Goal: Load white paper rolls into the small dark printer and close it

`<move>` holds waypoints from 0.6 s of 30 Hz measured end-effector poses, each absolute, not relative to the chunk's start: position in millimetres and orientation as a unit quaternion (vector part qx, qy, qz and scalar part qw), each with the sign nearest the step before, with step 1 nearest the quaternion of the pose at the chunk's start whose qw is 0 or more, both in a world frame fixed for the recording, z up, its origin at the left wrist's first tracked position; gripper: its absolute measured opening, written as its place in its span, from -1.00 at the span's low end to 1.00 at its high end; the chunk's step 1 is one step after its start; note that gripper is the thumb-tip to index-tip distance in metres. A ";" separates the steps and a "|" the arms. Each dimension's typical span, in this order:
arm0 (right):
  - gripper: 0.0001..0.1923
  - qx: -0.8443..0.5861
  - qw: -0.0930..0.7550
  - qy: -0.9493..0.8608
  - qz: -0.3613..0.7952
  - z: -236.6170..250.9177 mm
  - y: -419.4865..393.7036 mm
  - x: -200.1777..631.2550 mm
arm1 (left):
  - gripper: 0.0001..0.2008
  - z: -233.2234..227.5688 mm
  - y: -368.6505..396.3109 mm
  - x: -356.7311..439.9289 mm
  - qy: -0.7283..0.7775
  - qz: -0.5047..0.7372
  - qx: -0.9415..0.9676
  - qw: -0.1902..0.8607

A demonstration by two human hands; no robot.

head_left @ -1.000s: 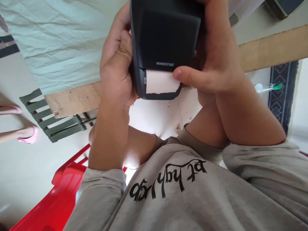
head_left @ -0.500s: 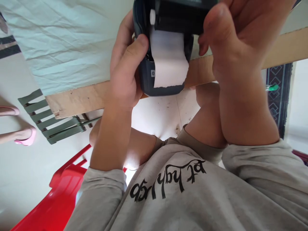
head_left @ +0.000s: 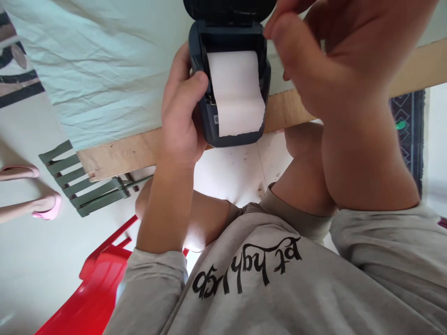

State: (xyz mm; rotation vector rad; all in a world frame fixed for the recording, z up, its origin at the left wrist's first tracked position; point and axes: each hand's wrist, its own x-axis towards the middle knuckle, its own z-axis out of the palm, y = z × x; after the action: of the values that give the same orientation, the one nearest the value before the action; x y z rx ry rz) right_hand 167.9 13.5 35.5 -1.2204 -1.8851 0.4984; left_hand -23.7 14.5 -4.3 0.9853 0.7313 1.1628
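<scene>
Half the printer lid (head_left: pixel 228 9) beyond the frame edge.

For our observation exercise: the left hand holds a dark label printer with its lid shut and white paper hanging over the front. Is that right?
Not quite. The head view shows the lid open, with the paper roll exposed inside. The left hand does hold the printer, and the paper does hang over its front.

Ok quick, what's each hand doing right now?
Left hand: closed around the label printer, lid open, paper roll showing.
Right hand: blurred above the printer, holding nothing visible.
</scene>
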 end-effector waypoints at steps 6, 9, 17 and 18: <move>-0.63 -0.544 0.182 -0.806 0.144 59.3 13.8 157.3 | -0.75 -9.6 16.0 -24.2 0.298 0.534 0.446 0.654; -0.57 -0.587 0.059 -0.796 0.137 65.9 17.1 146.4 | -0.76 -10.2 15.4 -23.9 0.308 0.536 0.442 0.650; -0.50 -0.598 -0.001 -0.791 0.128 73.6 12.7 142.9 | -0.72 -11.8 15.6 -27.6 0.286 0.509 0.474 0.659; -0.48 -0.581 0.033 -0.801 0.143 74.1 10.4 146.8 | -0.69 -12.5 15.8 -28.3 0.276 0.512 0.472 0.663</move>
State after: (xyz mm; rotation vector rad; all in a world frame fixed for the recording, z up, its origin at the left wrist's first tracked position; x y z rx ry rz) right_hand 146.8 10.4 74.1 -1.7882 -2.4641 0.4395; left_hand -28.3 15.8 -12.5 1.0666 0.6238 1.1573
